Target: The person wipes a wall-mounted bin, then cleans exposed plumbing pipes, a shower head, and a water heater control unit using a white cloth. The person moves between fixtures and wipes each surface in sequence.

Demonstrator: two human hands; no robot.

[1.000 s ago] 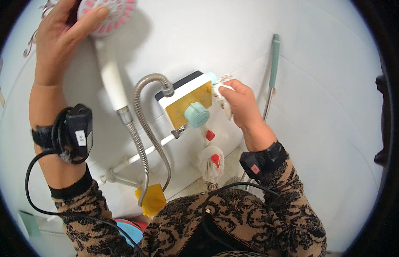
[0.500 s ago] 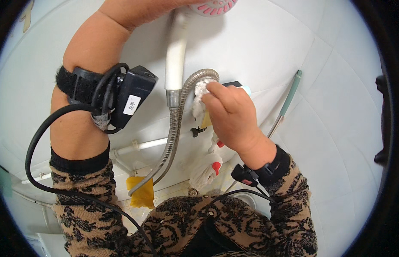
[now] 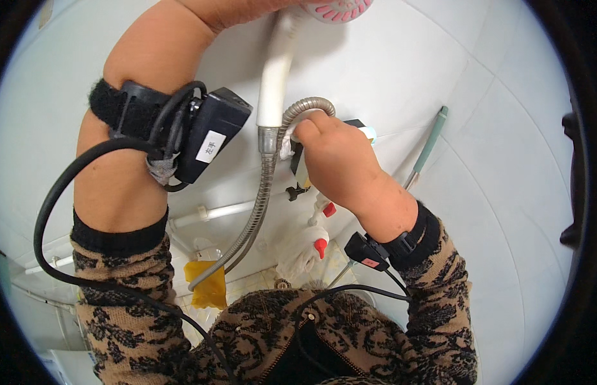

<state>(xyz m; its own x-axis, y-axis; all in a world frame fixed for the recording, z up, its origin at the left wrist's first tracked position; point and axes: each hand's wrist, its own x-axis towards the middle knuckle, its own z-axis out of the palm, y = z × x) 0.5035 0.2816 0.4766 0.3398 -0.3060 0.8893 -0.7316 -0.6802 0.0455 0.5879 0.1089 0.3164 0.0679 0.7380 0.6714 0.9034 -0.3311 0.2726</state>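
At the frame's upper edge, the left hand (image 3: 256, 8) is at the white plastic shower head with pink nozzles (image 3: 340, 9), its grip too cropped to tell. At centre, the right hand (image 3: 340, 157) pinches a crumpled white cloth (image 3: 286, 146) beside the ribbed grey metal hose (image 3: 314, 103).

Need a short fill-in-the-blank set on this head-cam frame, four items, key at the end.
1. The cloth in the right hand is ____ in colour.
2. The slots on the face of the shower head are ____.
3. The pole at the right has a ____ grip.
4. The black device with a white label is strapped to the ____ forearm.

Missing words: white; pink; green; left.
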